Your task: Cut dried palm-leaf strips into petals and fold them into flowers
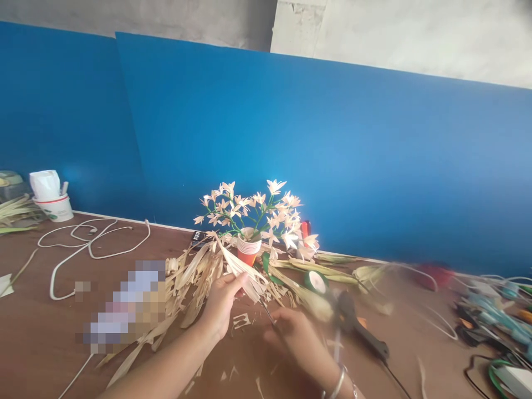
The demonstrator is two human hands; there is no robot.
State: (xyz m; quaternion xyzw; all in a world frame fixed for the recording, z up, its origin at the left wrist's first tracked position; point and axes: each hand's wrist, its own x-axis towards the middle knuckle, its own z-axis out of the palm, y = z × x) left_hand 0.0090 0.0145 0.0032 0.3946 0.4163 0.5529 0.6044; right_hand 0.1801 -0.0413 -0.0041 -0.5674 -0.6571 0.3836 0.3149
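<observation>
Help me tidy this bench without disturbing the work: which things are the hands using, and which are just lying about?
In use:
left hand pinching a pale dried husk strip; right hand gripping a thin metal tool, blurred.

Lying about:
looped white cable; white cup at far left; black glue gun; green tape roll; red paper cup of husk flowers.

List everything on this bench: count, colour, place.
craft flowers: one bunch, cream on green stems, in the cup
cup: one, red and white, back middle of the table
dried husks: one pile, tan, in front of the cup
tape roll: one, green, right of the cup
glue gun: one, black, right of the hands
cable: one, white, looped at left
table: one, brown
left hand: fingers pinch a husk strip
right hand: grips a thin metal tool, kind unclear
</observation>
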